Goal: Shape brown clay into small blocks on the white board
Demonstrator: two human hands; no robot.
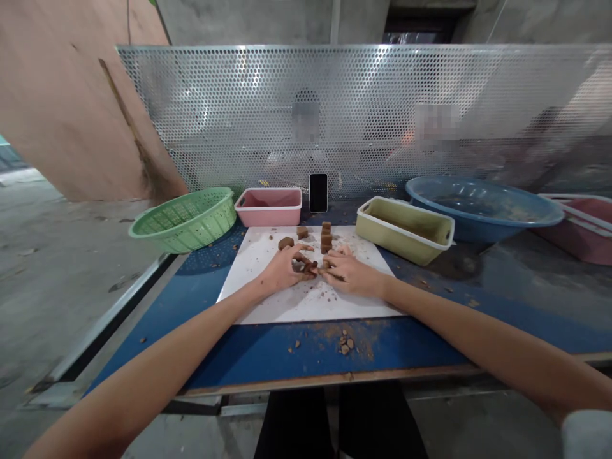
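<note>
Over the middle of a white board [268, 306], my left hand [285, 268] curls its fingers around a dark brown clay-like piece [306, 266]. My right hand [345, 270] faces it from the right, fingers bent and pressed together near the same piece; whether it grips anything is hidden. Just behind my left hand lies a brown lump [285, 243], with another brown block [302, 232] farther back. A row of brown shaped pieces [326, 238] stands behind the gap between my hands. Brown crumbs are scattered over the board.
A green basket [191, 220], pink bin [269, 215], upright phone [318, 193], olive bin [406, 233] and blue basin [482, 210] line the back of the blue table [268, 357]. Another pink bin [583, 233] is far right. A perforated metal panel [248, 115] rises behind. Crumbs [346, 344] lie near the front edge.
</note>
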